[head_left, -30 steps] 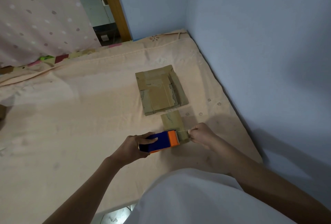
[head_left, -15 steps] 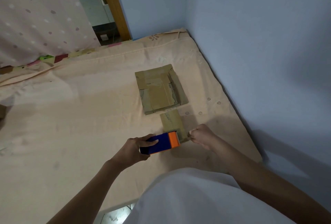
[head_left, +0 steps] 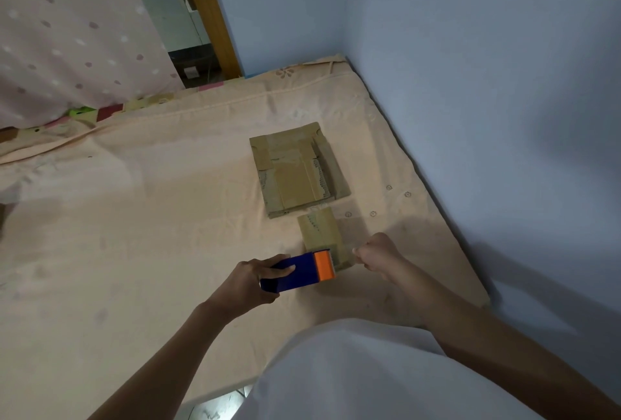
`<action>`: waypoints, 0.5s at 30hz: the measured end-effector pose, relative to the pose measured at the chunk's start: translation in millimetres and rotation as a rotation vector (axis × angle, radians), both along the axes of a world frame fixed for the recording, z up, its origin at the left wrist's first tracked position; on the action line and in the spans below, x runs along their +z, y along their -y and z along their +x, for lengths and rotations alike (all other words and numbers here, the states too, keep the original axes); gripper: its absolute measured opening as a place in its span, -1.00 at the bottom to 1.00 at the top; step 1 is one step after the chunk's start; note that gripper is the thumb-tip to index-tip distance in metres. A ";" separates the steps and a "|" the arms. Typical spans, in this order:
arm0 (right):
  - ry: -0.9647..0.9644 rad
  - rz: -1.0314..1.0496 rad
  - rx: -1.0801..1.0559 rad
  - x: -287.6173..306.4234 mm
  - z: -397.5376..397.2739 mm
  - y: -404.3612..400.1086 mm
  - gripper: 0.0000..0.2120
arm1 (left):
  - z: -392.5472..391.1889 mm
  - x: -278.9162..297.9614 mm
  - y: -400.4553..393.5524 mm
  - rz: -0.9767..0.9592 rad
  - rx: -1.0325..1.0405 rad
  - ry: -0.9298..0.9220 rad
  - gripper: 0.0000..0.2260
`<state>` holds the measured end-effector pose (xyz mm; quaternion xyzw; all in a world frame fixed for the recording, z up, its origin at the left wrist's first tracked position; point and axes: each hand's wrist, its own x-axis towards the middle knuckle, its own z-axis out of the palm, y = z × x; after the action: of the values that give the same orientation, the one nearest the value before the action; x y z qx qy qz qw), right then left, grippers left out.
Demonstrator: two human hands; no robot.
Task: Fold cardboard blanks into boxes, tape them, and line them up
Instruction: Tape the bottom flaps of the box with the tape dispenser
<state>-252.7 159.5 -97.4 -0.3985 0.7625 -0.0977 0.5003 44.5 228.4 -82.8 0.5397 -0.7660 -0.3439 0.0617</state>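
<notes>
My left hand (head_left: pixel 250 280) grips a blue tape dispenser (head_left: pixel 295 272) with an orange head, held just above the mattress. My right hand (head_left: pixel 378 256) pinches the free end of clear tape, stretched a short way out from the dispenser's head. Under the tape lies a small folded cardboard box (head_left: pixel 321 229). Beyond it rests a stack of flat cardboard blanks (head_left: pixel 297 169) with old tape strips on top.
Everything lies on a peach-sheeted mattress (head_left: pixel 151 218) pushed into a corner. A pale blue wall (head_left: pixel 487 83) runs along the right side. A dotted pink curtain (head_left: pixel 67 33) and a wooden door frame (head_left: pixel 208 9) stand at the far left.
The dispenser and my left hand have drifted slightly left, away from my right hand, drawing out a little more tape. The boxes have not moved.
</notes>
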 end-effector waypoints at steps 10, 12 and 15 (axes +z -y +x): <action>-0.115 -0.001 0.056 0.0 1.3 2.7 -0.62 | -12.5 -0.4 5.3 0.021 -0.009 0.010 -0.43; -0.171 -0.015 0.092 1.0 3.6 3.6 -0.59 | -13.1 -1.2 6.5 0.028 -0.003 0.020 -0.43; -0.227 -0.046 0.120 5.1 6.8 2.0 -0.67 | -12.4 -0.3 8.1 0.038 0.014 0.024 -0.43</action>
<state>-245.9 157.4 -92.4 -0.4633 0.7866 -0.0393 0.4063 32.0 220.3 -83.1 0.5501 -0.7562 -0.3515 0.0445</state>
